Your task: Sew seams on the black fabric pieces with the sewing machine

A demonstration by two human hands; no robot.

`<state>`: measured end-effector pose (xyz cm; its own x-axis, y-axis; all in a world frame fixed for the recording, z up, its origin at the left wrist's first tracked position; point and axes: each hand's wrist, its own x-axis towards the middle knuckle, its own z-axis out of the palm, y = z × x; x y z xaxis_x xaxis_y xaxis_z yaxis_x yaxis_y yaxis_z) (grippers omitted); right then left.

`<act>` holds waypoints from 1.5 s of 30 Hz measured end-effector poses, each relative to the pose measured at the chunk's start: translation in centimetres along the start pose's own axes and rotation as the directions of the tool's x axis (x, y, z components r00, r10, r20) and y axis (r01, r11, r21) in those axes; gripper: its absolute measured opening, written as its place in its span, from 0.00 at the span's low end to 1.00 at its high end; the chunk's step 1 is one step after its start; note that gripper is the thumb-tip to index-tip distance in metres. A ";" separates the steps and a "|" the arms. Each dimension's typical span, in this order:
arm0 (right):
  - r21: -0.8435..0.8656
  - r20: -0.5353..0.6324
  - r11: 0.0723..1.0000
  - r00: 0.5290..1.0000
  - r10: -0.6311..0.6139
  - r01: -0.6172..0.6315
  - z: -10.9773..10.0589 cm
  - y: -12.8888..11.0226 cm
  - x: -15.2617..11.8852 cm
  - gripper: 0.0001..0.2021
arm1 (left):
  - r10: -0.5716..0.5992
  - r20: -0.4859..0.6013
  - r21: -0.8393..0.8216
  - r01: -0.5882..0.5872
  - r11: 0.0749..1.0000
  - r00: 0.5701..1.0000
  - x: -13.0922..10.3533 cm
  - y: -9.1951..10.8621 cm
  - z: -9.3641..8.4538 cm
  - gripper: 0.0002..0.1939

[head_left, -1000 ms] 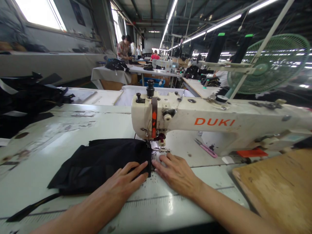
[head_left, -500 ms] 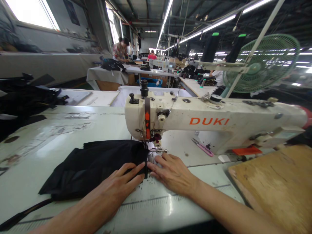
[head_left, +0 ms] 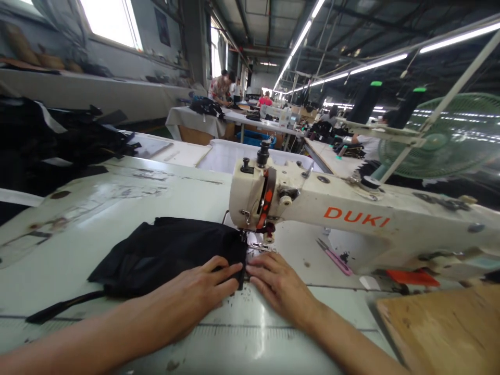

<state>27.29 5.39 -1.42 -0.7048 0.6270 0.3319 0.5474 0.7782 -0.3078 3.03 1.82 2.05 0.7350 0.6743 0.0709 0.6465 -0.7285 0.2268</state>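
Black fabric (head_left: 164, 255) lies on the pale sewing table, its right edge under the needle area of a white sewing machine (head_left: 312, 198) marked DUKI. A narrow black strap (head_left: 64, 307) trails from its lower left corner. Resting flat near the fabric's right edge, my left hand (head_left: 209, 281) has its fingers stretched out. My right hand (head_left: 277, 281) lies just across that edge, fingers extended, fingertips close to the seam and below the metal guide (head_left: 261, 247). Neither hand grasps the cloth; what lies beneath the right fingertips is hidden.
Pink-handled thread snips (head_left: 336, 260) lie under the machine arm, near an orange piece (head_left: 412, 277). A wooden board (head_left: 445, 328) stands at the right. Dark fabric (head_left: 58, 135) is heaped at the left. Behind are a green fan (head_left: 441, 138) and a person (head_left: 221, 88) at another table.
The view has turned and tilted, so the machine and fabric appear shifted to the right. Both hands stay at the fabric's right edge in nearly the same pose.
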 end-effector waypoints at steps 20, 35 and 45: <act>-0.159 0.024 0.984 0.997 -0.074 0.077 0.9 -0.3 0.4 0.15 | -0.020 0.023 -0.117 0.022 0.993 1.000 -0.3 -1.3 1.2 0.20; -0.357 -0.152 0.931 0.979 -0.134 0.072 2.0 1.2 2.1 0.14 | -0.007 -0.004 -0.128 0.006 0.992 1.000 1.4 -3.5 0.5 0.18; -0.242 -0.208 0.968 0.978 0.008 -0.060 1.1 1.2 2.4 0.14 | 0.028 -0.054 -0.133 -0.035 0.991 0.998 2.8 -4.5 0.3 0.14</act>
<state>25.79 7.80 -1.98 -0.5912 0.6272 0.5071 0.6815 0.7247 -0.1018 2.26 6.90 0.92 0.7406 0.6595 0.1291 0.5878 -0.7288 0.3510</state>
